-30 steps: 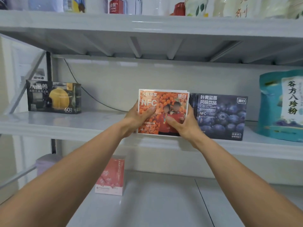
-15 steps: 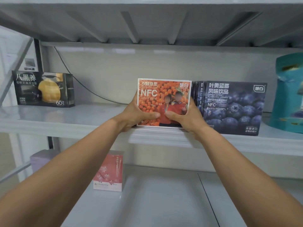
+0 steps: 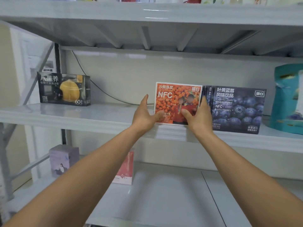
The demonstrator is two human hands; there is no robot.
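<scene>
An orange box (image 3: 177, 97) marked NFC, printed with orange berries, stands upright on the middle shelf (image 3: 82, 117), its right side against a dark blue blueberry box (image 3: 237, 110). My left hand (image 3: 144, 115) is just left of the orange box with fingers straight and spread upward; only its thumb reaches the box's lower left corner. My right hand (image 3: 200, 118) holds the box's right edge, thumb on the front face, fingers up between the two boxes.
A black box (image 3: 64, 89) with a yellow picture stands at the shelf's left, a teal bag (image 3: 288, 99) at the far right. On the lower shelf (image 3: 164, 194) stand a purple box (image 3: 63, 159) and a pink box (image 3: 125, 169). The upper shelf (image 3: 147, 15) hangs close overhead.
The orange box went from held in front of the shelf to standing on it beside the blue box. My left hand let go and opened; the right hand stays on the box.
</scene>
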